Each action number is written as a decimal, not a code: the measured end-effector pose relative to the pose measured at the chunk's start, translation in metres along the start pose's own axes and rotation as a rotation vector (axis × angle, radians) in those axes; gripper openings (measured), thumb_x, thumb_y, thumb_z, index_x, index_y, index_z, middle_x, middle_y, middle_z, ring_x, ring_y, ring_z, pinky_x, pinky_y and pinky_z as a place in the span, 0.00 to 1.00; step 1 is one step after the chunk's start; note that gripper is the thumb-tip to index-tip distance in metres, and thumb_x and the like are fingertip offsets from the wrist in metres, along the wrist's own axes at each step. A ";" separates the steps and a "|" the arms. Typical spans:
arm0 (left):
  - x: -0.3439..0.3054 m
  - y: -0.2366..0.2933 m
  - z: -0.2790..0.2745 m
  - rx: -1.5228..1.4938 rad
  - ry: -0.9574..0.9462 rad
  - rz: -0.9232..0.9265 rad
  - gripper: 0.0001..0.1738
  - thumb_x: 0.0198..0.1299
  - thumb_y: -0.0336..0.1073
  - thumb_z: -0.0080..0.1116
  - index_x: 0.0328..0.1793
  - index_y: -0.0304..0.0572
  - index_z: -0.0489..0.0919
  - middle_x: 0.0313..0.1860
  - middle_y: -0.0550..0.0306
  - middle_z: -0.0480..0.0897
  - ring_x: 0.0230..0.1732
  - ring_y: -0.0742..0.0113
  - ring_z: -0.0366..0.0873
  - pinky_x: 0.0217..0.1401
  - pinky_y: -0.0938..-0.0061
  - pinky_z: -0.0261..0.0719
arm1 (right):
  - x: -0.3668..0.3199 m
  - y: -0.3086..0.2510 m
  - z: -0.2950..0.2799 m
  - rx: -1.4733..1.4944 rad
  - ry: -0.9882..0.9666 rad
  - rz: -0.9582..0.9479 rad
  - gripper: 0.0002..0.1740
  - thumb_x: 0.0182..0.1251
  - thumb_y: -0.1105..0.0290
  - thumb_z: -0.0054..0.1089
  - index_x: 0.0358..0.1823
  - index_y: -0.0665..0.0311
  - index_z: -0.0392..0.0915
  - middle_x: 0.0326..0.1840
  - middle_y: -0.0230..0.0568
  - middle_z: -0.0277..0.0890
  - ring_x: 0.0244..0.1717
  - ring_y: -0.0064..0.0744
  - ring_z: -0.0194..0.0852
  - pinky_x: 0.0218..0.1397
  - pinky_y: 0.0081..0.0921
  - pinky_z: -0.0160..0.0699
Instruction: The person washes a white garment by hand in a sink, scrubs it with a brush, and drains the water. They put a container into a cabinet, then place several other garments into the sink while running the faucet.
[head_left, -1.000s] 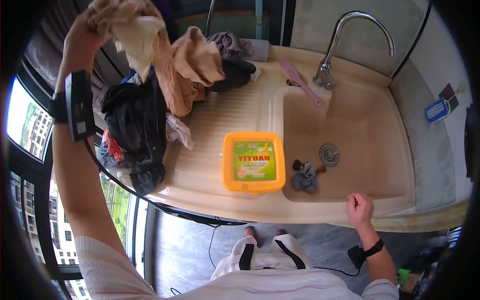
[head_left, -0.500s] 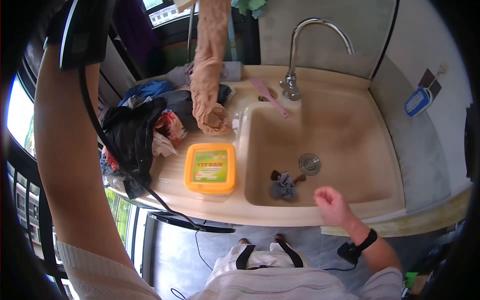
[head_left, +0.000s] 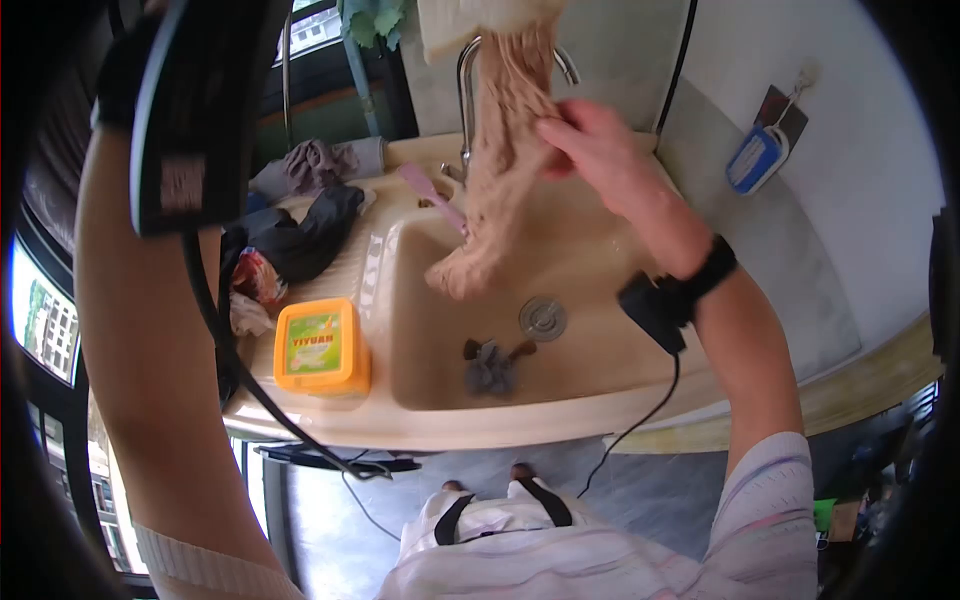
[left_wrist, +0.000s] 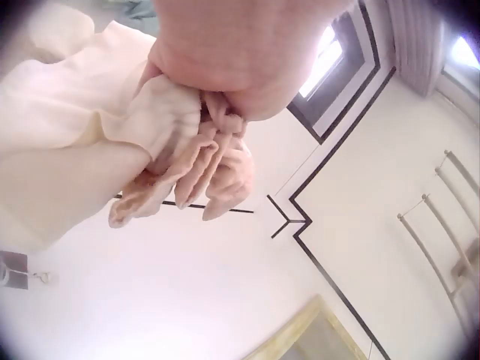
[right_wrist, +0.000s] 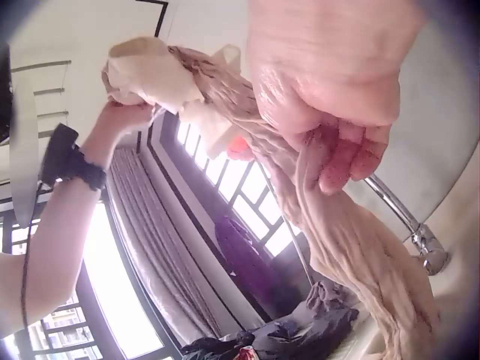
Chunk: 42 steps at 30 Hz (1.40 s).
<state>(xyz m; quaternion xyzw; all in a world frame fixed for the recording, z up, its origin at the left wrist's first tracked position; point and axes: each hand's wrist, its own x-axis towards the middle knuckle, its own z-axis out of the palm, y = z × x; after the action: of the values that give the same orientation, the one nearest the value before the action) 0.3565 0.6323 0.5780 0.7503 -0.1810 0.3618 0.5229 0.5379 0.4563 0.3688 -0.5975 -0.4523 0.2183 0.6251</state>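
A pair of tan tights (head_left: 500, 180) with a cream upper part hangs stretched over the sink (head_left: 620, 350), its foot end low inside the basin's outline in the head view. High up, my left hand (left_wrist: 232, 52) grips the bunched cream and tan top; in the head view that hand is mostly out of frame. My right hand (head_left: 605, 150) pinches the tights partway down, with fingertips curled round a fold in the right wrist view. Behind the tights rises the chrome faucet (head_left: 465, 95), partly covered by them.
A yellow-lidded tub (head_left: 315, 345) stands on the ribbed drainboard, with dark clothes (head_left: 300, 240) heaped behind it. Small grey and brown items (head_left: 490, 367) lie in the basin near the drain (head_left: 543, 318). A pink brush-like tool (head_left: 430, 190) rests by the faucet. A blue brush (head_left: 757, 160) hangs on the wall.
My left hand has lifted the tights off the clothes heap and carried them right, over the sink. My right hand has risen from the sink's front edge and taken hold of them.
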 end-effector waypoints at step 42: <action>-0.239 -0.173 0.090 -0.562 0.651 -0.769 0.20 0.56 0.26 0.51 0.57 0.37 0.71 0.49 0.54 0.78 0.49 0.65 0.77 0.56 0.71 0.73 | -0.142 0.041 -0.099 0.023 0.174 0.309 0.12 0.65 0.68 0.50 0.46 0.66 0.75 0.35 0.31 0.77 0.30 0.17 0.74 0.30 0.14 0.74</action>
<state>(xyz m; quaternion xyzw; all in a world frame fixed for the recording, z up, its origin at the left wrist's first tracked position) 0.3401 0.5909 0.2730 0.4445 0.1856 0.2959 0.8249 0.5600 0.2941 0.2988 -0.6692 -0.2967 0.2644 0.6278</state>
